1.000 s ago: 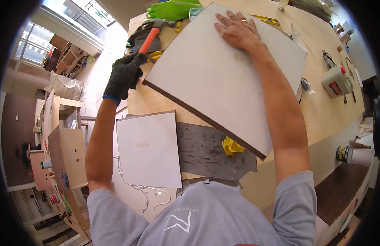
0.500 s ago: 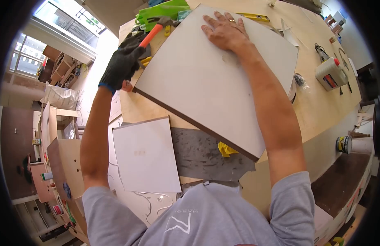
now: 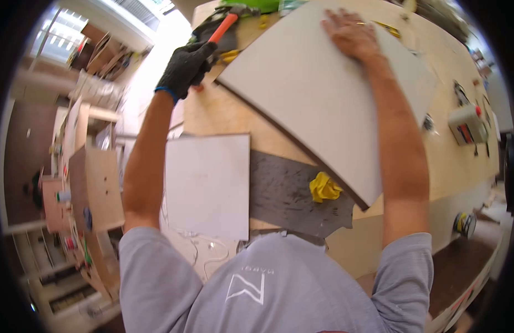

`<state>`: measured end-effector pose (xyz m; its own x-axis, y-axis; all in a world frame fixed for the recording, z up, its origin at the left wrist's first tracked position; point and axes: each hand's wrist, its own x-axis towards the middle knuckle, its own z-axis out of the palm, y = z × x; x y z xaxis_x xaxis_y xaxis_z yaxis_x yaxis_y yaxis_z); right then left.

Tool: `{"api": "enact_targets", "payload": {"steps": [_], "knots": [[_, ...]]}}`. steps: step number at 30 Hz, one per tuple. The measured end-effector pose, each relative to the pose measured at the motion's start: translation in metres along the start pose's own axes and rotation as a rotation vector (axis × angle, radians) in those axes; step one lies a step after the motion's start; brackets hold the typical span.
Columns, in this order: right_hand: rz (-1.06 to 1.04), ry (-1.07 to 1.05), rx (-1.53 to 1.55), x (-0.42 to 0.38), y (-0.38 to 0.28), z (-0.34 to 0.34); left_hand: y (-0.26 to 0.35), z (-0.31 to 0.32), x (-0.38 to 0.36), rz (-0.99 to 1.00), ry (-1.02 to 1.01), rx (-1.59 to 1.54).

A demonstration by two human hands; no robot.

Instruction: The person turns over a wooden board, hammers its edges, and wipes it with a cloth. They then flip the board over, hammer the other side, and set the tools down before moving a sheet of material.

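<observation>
My left hand [image 3: 186,67], in a dark work glove with a blue cuff, is closed around the orange handle of a hammer [image 3: 223,28]. The hammer's dark head points toward the far side of the workbench, left of a large white panel [image 3: 307,94] with a dark brown edge. Bare and with its fingers stretched out, my right hand [image 3: 352,36] lies flat on the far part of that panel. A ring shows on one finger. Nearer my body, a crumpled yellow cloth [image 3: 325,187] sits beside the panel's near edge.
A smaller white panel [image 3: 208,186] and a grey sheet [image 3: 293,191] lie close to my body. On the right of the wooden bench [image 3: 442,158] stands a white jug [image 3: 466,126] with a red cap. A yellow level [image 3: 388,29] and green material [image 3: 257,4] are at the far side.
The view has shifted, so the bench, panels and hands appear farther right and higher. More of the yellow cloth shows. My left hand still grips the hammer; my right stays on the large panel.
</observation>
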<state>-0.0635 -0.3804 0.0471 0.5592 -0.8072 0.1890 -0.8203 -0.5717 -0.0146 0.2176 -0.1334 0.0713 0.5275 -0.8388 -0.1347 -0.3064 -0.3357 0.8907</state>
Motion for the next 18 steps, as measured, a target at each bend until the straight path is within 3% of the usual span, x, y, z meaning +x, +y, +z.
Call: {"api": "enact_targets", "payload": {"steps": [2, 3, 5, 6, 10, 11, 13, 15, 16, 17, 18], "knots": [[-0.031, 0.041, -0.003, 0.008, 0.009, 0.012, -0.028, -0.012, -0.030, -0.067, 0.198, -0.059], [-0.005, 0.003, 0.014, -0.003, -0.003, -0.006, -0.047, -0.021, -0.053, -0.031, 0.192, -0.064], [-0.013, 0.010, 0.033, 0.000, 0.001, -0.002, -0.097, -0.032, -0.102, -0.098, 0.302, 0.148], [-0.021, 0.027, 0.038, 0.002, 0.004, 0.003, -0.117, -0.034, -0.138, -0.239, 0.307, 0.157], [-0.001, 0.014, 0.035, 0.005, 0.007, 0.004, -0.203, -0.002, -0.282, -0.415, 0.390, 0.168], [-0.018, 0.029, 0.030, 0.006, 0.003, 0.002, -0.210, 0.010, -0.308, -0.486, 0.387, 0.051], [-0.032, 0.062, 0.006, 0.001, 0.003, 0.000, -0.223, 0.031, -0.339, -0.554, 0.426, -0.004], [-0.227, 0.182, -0.157, 0.029, 0.033, 0.037, -0.265, 0.047, -0.352, -0.507, 0.448, 0.059], [-0.305, 0.253, -0.075, 0.030, 0.034, 0.037, -0.280, 0.051, -0.352, -0.486, 0.464, 0.099], [-0.315, 0.277, -0.071, 0.033, 0.037, 0.043, -0.291, 0.054, -0.347, -0.455, 0.469, 0.138], [-0.178, 0.128, 0.004, 0.006, 0.010, 0.004, -0.285, 0.053, -0.341, -0.496, 0.443, 0.106]]}}
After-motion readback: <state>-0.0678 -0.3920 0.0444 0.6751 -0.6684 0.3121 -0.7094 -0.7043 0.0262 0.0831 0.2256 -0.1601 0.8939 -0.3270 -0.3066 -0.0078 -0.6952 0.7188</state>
